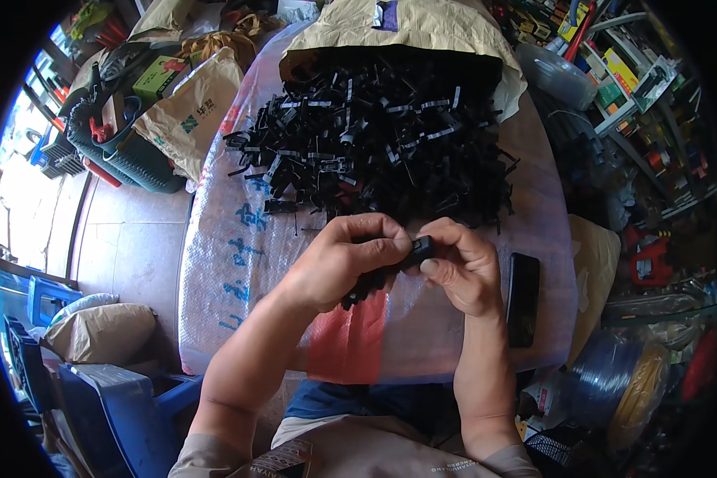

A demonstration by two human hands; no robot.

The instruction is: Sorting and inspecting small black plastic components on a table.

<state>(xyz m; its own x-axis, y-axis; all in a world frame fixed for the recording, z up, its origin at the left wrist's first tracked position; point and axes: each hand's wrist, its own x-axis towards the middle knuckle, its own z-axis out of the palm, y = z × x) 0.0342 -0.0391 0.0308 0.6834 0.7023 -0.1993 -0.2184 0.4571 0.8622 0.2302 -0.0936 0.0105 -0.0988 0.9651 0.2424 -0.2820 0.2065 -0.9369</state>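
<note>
The left hand (pixel 338 263) pinches a small black plastic clip (pixel 413 253) from the left, fingers closed over it, more black parts hanging under its palm. The clip is blocky and dark, its long axis running roughly left to right, above the worktop's (pixel 239 239) near edge. The right hand (pixel 462 267) grips its right end, thumb pressing. A black phone (pixel 523 299) lies near the right edge.

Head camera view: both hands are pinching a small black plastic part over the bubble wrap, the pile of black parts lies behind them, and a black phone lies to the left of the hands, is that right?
Not quite. The head view shows the black phone to the right of the hands, beside the right hand, not the left. The rest holds: the left hand and right hand pinch the small black plastic part over the bubble wrap, with the pile of black parts behind.
</note>
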